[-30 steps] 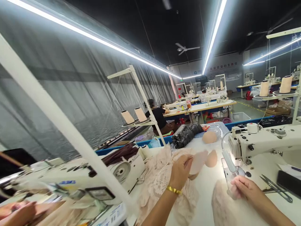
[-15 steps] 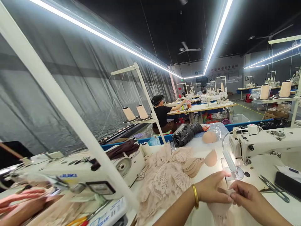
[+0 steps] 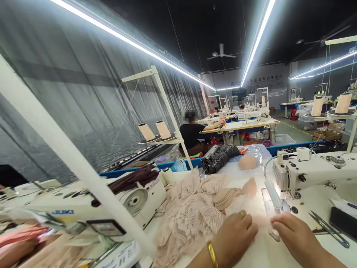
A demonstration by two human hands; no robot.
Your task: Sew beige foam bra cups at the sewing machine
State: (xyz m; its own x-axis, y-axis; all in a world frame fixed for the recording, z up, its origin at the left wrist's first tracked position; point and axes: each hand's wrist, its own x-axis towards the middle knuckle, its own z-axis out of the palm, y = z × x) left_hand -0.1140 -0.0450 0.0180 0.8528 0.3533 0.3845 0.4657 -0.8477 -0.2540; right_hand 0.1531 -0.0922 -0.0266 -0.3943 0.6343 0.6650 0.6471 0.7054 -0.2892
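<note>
My left hand (image 3: pixel 237 236), with a gold bracelet and a ring, is closed at the edge of a pale lace piece (image 3: pixel 236 206). Its curled fingers hide the grip. That piece overlaps a stack of beige bra cups (image 3: pixel 224 197), beside a heap of beige lace fabric (image 3: pixel 192 212). To the right, my right hand (image 3: pixel 295 234) is closed, fingertips together, just in front of the sewing machine's (image 3: pixel 287 178) needle area; whatever it pinches is hidden. A single beige cup (image 3: pixel 249 187) lies beyond the stack.
Thread snips (image 3: pixel 329 227) and a black phone-like object (image 3: pixel 344 221) lie at right. Behind the table are a black plastic bundle (image 3: pixel 220 158) and another cup (image 3: pixel 247 162). A neighbouring sewing machine (image 3: pixel 72 208) stands at left, with a co-worker's hand (image 3: pixel 19 249) near it.
My hands have parted. The left moved left with the pale fabric, which was between both hands near the needle; the right stays near the machine. The view has shifted slightly.
</note>
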